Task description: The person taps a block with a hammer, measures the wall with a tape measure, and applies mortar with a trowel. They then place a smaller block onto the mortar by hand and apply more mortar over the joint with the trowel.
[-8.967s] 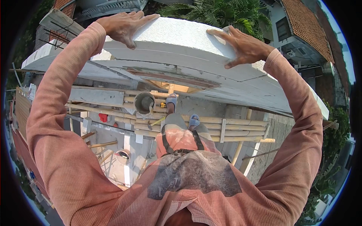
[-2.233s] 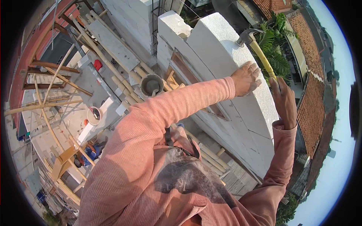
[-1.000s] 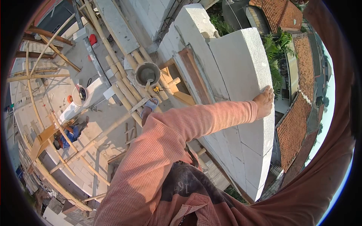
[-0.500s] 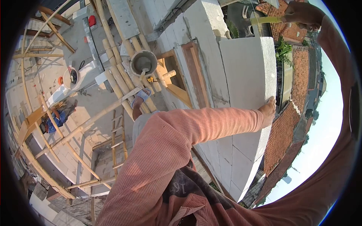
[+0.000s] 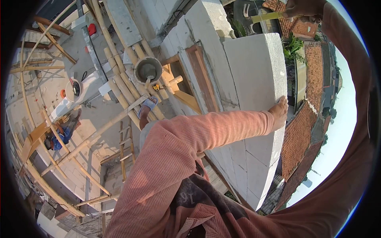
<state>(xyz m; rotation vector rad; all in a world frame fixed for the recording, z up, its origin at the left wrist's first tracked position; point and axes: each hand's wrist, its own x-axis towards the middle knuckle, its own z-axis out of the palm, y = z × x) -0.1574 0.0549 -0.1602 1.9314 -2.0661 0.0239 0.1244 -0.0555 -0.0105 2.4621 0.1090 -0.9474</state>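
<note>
My left hand [image 5: 279, 112] lies on the edge of a white block wall [image 5: 250, 79], its fingers over the wall's rough top. At the upper right my right hand [image 5: 303, 9] is closed on one end of a flat yellow strip [image 5: 265, 17]. The strip sticks out to the left, beyond the far end of the wall's upper block. Its exact kind is not clear. Pink ribbed sleeves [image 5: 222, 129] cover my arms. My sandalled foot [image 5: 148, 105] stands on bamboo poles [image 5: 126, 89] beside the wall.
A bucket [image 5: 148, 70] with grey mortar and a tool in it stands on the bamboo scaffold, a yellow-black item [image 5: 156, 87] beside it. Far below are a white bucket [image 5: 73, 90], a ladder [image 5: 127, 146] and a person in blue [image 5: 62, 137]. Tiled roofs [image 5: 313, 79] lie beyond the wall.
The view has shifted slightly, so the wall and my right hand appear a little farther left and higher. The left hand stays on the wall and the right keeps the yellow strip.
</note>
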